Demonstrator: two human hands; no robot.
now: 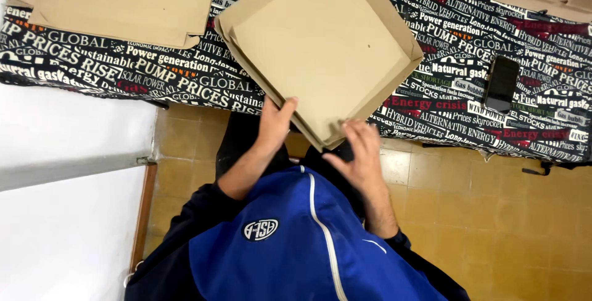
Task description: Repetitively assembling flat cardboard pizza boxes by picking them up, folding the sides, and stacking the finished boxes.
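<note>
Presently: shallow square brown cardboard box tray (320,48), corner toward body. Left hand (275,122) grips its near-left edge; right hand (364,150), fingers spread, touches near-right edge. Both equally close.

1 head camera looks straight down, close.
</note>
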